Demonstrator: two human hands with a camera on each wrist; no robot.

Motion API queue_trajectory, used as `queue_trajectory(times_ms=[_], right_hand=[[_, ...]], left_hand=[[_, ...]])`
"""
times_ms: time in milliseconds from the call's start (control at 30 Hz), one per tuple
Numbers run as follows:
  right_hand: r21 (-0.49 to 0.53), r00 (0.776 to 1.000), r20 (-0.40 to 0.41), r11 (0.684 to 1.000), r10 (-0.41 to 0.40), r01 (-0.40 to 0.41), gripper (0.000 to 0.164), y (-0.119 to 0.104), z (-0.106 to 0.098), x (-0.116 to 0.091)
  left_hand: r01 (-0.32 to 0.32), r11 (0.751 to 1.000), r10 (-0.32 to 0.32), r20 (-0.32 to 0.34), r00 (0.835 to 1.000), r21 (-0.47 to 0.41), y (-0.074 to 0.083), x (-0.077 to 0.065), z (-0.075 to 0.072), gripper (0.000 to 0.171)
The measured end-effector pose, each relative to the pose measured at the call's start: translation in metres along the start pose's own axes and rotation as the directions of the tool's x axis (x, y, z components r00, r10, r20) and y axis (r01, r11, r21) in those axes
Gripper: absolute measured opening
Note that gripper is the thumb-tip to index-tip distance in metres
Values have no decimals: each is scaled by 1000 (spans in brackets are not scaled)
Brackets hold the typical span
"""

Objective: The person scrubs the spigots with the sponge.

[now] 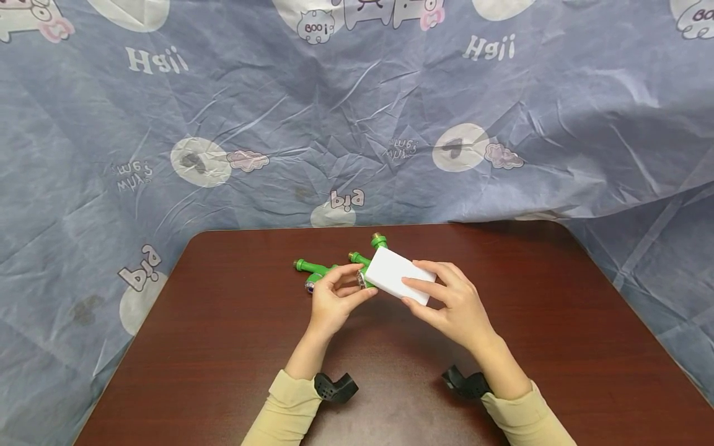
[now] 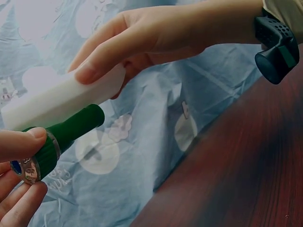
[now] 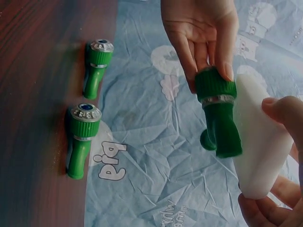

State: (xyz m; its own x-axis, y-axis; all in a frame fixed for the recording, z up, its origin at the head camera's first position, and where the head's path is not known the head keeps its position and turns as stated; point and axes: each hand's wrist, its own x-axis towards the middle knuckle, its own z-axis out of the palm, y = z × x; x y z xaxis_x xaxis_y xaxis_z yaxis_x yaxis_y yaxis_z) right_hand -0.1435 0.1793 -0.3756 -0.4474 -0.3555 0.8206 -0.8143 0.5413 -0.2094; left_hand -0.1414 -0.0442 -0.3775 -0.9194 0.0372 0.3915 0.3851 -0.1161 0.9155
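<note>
My left hand [image 1: 333, 305] grips a green tap-like valve [image 2: 78, 125] by its ribbed, silver-rimmed knob, between thumb and fingers. Its green body points away from that hand in the left wrist view. In my right hand [image 1: 460, 305] is a white sponge-like block [image 1: 393, 272], pinched by thumb and fingers. The block lies against or very close beside the held valve [image 3: 222, 123]; whether they touch I cannot tell. Both hands are raised above the table. Partly behind the block in the head view, another green valve [image 1: 379, 240] shows its brass-coloured end.
Two similar green valves, a nearer one [image 3: 84, 139] and a farther one [image 3: 98, 68] in the right wrist view, stand on the dark red-brown table [image 1: 234, 347]. A blue-grey printed cloth [image 1: 312, 124] hangs behind the table's far edge. Each wrist wears a black camera mount [image 1: 336, 388].
</note>
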Motion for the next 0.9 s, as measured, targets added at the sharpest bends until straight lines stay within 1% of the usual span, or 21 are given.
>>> queue_trajectory(times_ms=[167,300,400,500,600,667,700,767,900], right_hand=[[-36,1000,4,999,-16,16,29,-1,3,-2],[-59,1000,-8,998,-1,1,29,1,3,-2],[-91,999,-34,995,31,-34,29,3,2,-1],[-146,993,-82,985,84,-96,26,8,-3,-1],[-182,977,-164,969,136,-165,25,12,-8,-1],[-166,966,-202,966,164,-199,26,11,-11,0],[-144,963,-217,970,162,-196,26,10,-12,1],[-95,968,-205,981,145,-167,26,5,-12,3],[-27,994,-99,998,55,-58,30,-5,-8,5]], left_hand=[[3,1000,-3,23,1000,16,-1,-1,1,43],[-13,999,11,51,999,32,0,-2,2,42],[-18,999,15,75,997,40,1,-2,3,42],[-16,999,13,86,996,34,2,-3,4,43],[-14,1000,12,79,997,26,4,-3,3,43],[-11,1000,9,73,997,23,4,-2,3,43],[-10,1000,8,71,997,22,5,-2,2,43],[-9,1000,7,70,997,21,5,-2,2,43],[-18,999,15,73,997,30,4,-2,2,43]])
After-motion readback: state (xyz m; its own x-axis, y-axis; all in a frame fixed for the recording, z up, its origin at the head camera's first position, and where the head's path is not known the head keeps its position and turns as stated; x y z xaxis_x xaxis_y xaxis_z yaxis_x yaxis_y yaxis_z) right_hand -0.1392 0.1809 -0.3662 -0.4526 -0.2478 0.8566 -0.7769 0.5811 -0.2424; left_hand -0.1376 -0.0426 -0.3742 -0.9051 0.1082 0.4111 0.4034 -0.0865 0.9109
